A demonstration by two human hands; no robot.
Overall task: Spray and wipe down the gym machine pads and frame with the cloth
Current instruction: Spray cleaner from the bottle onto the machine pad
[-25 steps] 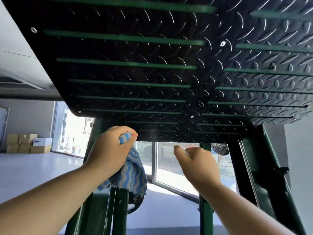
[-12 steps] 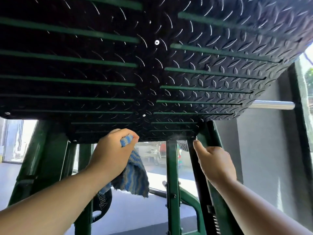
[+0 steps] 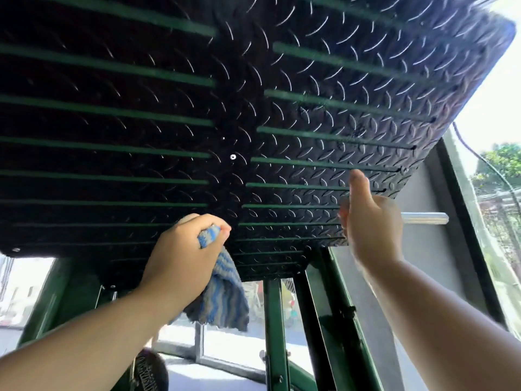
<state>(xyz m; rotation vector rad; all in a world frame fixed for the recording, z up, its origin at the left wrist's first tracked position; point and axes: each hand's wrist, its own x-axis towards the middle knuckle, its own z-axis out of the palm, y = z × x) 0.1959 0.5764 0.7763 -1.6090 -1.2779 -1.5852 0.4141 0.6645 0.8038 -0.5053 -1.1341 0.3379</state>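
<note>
Both hands are raised to the underside of the gym machine. The left hand (image 3: 183, 255) is seen from the back, its fingers curled tight round a blue-and-grey striped cloth (image 3: 222, 303). A bunched bit of the cloth shows between thumb and forefinger, right up at the black tread plate (image 3: 296, 114), and the rest hangs loose below the palm. The right hand (image 3: 372, 224) is also back-on to the camera, with one digit stretched upward so its tip lies over the tread plate near the right edge. Its palm side is hidden, so I cannot tell whether it holds anything.

The tread plate fills most of the view overhead, tilted up to the right, with a raised diamond pattern and two columns of green strips. A small bright bolt head (image 3: 233, 156) sits in the gap between the columns. Below the near edge, the uprights of the green frame (image 3: 275, 334) run down between the two forearms. A chrome bar (image 3: 425, 218) sticks out to the right just behind the right hand. A dark disc (image 3: 149, 371) with lettering shows at the bottom beside the left forearm. Behind the frame is a bright window (image 3: 231, 345), and a tree (image 3: 504, 162) stands outside at the far right.
</note>
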